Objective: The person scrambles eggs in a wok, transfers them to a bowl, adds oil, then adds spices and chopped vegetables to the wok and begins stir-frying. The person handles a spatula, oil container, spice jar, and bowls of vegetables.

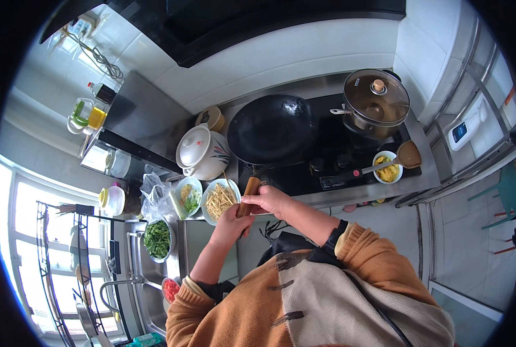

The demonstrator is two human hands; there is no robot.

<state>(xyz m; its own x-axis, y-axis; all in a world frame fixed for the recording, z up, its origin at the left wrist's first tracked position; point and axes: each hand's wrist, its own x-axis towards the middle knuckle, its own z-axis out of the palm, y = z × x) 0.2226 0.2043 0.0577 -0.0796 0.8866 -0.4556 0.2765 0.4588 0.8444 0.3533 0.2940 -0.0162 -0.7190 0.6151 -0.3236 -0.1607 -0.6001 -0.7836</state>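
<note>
A black wok (268,132) sits at the left part of the black gas stove, its dark inner surface facing me and a glossy patch at its far right. Its brown wooden handle (251,187) points towards my body. My left hand (230,225) is wrapped around the handle's near end. Just above it, my right hand (270,201) grips the same handle from the right, thumb lying across the wood. The fingers beneath the handle are partly hidden. Close by on the left is a bowl of pale shredded strips (219,203) with chopsticks in it.
A glass-lidded pot (376,102) stands on the right burner. A spatula (370,169) rests across a bowl of yellow food (388,168). To the left are a lidded white ceramic pot (203,152), chopped seasonings (190,197), a plastic bag (156,195) and leafy greens (157,240) by the sink.
</note>
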